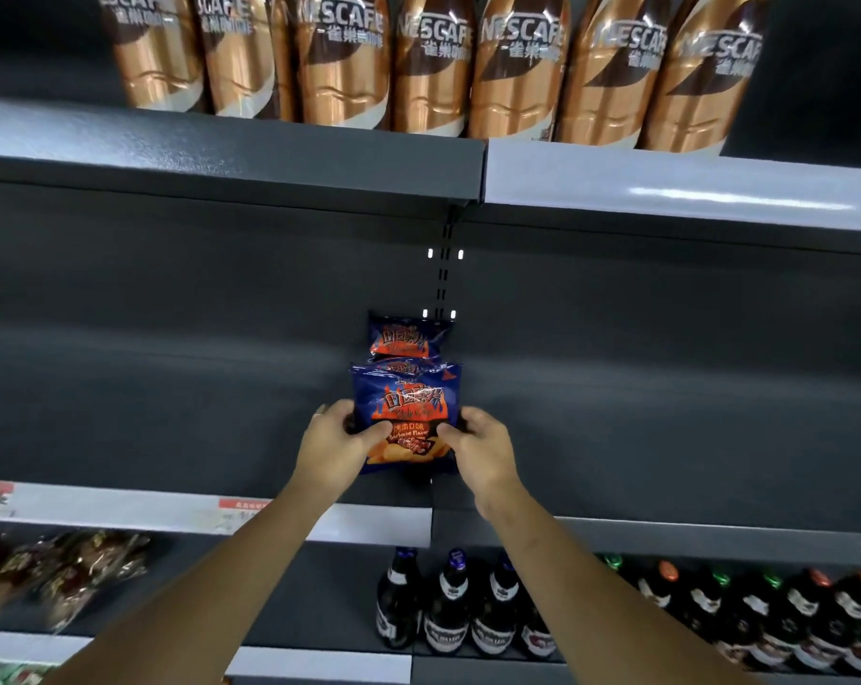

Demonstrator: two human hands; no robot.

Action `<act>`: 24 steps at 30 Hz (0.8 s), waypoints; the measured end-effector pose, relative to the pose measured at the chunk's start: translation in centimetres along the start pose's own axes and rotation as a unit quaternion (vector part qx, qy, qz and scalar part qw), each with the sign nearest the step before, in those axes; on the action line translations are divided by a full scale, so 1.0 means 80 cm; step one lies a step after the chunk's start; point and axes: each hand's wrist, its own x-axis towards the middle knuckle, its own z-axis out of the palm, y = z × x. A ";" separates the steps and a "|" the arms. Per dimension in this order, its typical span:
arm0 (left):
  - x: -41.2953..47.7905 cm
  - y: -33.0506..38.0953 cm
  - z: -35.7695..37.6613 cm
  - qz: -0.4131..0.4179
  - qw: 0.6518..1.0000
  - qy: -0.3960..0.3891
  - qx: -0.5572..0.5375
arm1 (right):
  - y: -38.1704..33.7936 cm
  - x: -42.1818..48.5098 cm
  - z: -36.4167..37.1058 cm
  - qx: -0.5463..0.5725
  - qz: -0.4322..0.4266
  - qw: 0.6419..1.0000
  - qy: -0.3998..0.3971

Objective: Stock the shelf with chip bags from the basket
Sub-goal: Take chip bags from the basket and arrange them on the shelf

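A blue and orange chip bag (pixel 407 406) stands upright near the front of the dark middle shelf (pixel 171 427). My left hand (pixel 337 440) grips its lower left edge and my right hand (pixel 477 444) grips its lower right edge. Directly behind it stands a second bag, of which only the top shows, and a third chip bag (pixel 402 336) stands further back against the shelf's rear wall. The basket is out of view.
Copper Nescafe pouches (pixel 344 61) line the shelf above. Below, dark bottles (pixel 450 605) stand in a row at centre and right, and brown snack packs (pixel 57 571) lie at the left. Price labels (pixel 240 511) run along the middle shelf's front edge.
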 end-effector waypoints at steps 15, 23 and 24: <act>0.043 -0.026 0.008 -0.026 0.999 -0.022 0.007 | 0.019 0.045 0.022 -0.051 0.004 0.999 0.009; 0.053 -0.021 0.011 0.027 0.998 -0.030 0.054 | 0.019 0.058 0.023 -0.043 -0.012 0.999 0.010; 0.055 -0.021 0.011 0.029 0.997 -0.030 0.058 | 0.018 0.059 0.023 -0.045 -0.012 0.999 0.011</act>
